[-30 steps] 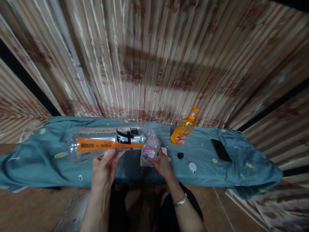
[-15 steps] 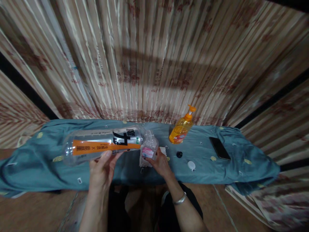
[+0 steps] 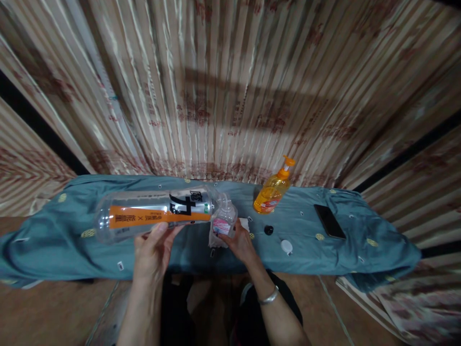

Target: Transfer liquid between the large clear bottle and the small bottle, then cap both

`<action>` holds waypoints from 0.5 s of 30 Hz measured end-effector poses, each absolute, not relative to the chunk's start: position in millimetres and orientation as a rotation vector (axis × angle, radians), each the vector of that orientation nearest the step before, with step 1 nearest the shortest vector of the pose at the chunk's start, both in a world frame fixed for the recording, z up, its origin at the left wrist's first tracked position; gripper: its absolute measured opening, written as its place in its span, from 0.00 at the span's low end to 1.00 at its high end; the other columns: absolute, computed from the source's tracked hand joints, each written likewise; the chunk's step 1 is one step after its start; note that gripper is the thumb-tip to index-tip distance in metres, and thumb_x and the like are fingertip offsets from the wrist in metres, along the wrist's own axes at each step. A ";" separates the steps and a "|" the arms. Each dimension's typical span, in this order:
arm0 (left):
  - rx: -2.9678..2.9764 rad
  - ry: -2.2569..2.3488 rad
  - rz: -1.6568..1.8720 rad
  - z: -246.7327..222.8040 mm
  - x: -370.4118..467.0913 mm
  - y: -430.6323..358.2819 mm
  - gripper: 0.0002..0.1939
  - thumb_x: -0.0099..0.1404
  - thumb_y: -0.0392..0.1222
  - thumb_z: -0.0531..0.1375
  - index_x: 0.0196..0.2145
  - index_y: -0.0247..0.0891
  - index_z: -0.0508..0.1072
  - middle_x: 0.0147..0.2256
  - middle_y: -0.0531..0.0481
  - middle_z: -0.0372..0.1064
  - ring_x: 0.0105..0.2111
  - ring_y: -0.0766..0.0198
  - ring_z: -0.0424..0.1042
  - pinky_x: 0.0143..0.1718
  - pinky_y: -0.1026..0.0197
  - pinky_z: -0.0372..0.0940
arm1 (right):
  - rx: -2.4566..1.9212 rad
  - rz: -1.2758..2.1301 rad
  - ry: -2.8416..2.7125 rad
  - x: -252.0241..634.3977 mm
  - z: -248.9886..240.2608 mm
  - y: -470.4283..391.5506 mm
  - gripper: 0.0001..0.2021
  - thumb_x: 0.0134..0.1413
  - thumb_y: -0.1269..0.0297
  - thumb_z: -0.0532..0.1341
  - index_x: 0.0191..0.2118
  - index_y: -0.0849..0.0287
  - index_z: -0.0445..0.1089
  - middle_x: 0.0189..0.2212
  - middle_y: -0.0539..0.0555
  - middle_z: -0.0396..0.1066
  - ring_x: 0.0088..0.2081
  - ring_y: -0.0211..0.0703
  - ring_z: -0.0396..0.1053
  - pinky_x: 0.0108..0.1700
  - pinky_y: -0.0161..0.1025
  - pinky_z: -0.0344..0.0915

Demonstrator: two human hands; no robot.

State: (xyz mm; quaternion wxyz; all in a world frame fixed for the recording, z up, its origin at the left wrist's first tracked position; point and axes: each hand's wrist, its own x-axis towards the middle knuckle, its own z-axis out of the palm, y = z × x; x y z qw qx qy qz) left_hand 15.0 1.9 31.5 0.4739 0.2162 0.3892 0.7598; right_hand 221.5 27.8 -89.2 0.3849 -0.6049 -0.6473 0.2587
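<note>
My left hand [image 3: 154, 247] is closed round a large clear plastic bottle [image 3: 154, 211] with an orange and silver label. The bottle lies nearly level in the air, its neck pointing right. My right hand [image 3: 238, 240] grips a small clear bottle [image 3: 224, 221] with a pink and white label. The mouths of the two bottles meet or overlap; whether any liquid passes between them I cannot tell. Beneath the small bottle lies a folded whitish cloth or tissue [image 3: 245, 224], partly hidden by it and by my right hand.
An orange pump bottle [image 3: 269, 194], partly filled, stands to the right. A black cap [image 3: 268, 230], a white round lid [image 3: 286, 247] and a dark phone [image 3: 329, 221] lie on the teal cloth [image 3: 306, 259] covering the narrow table. A pleated curtain [image 3: 230, 96] hangs behind.
The view has shifted very slightly. Both hands keep their hold and the two bottles stay mouth to mouth, with the large one almost unmoved.
</note>
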 end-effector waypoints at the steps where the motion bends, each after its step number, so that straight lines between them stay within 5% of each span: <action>1: 0.534 0.947 1.859 32.3 15.3 1.8 0.23 0.34 0.38 0.76 0.29 0.40 0.73 0.22 0.57 0.72 0.29 0.59 0.76 0.37 0.49 0.77 | -1.537 0.660 -1.652 221.6 -89.2 27.8 0.30 0.52 0.63 0.69 0.60 0.59 0.62 0.46 0.58 0.78 0.49 0.55 0.77 0.51 0.48 0.72; 15: 0.511 0.964 1.858 31.8 15.3 2.4 0.21 0.32 0.40 0.77 0.22 0.39 0.71 0.22 0.56 0.72 0.28 0.61 0.74 0.37 0.50 0.77 | -1.553 0.625 -1.655 221.7 -92.3 28.5 0.27 0.51 0.64 0.69 0.57 0.58 0.65 0.44 0.57 0.79 0.47 0.54 0.78 0.49 0.48 0.73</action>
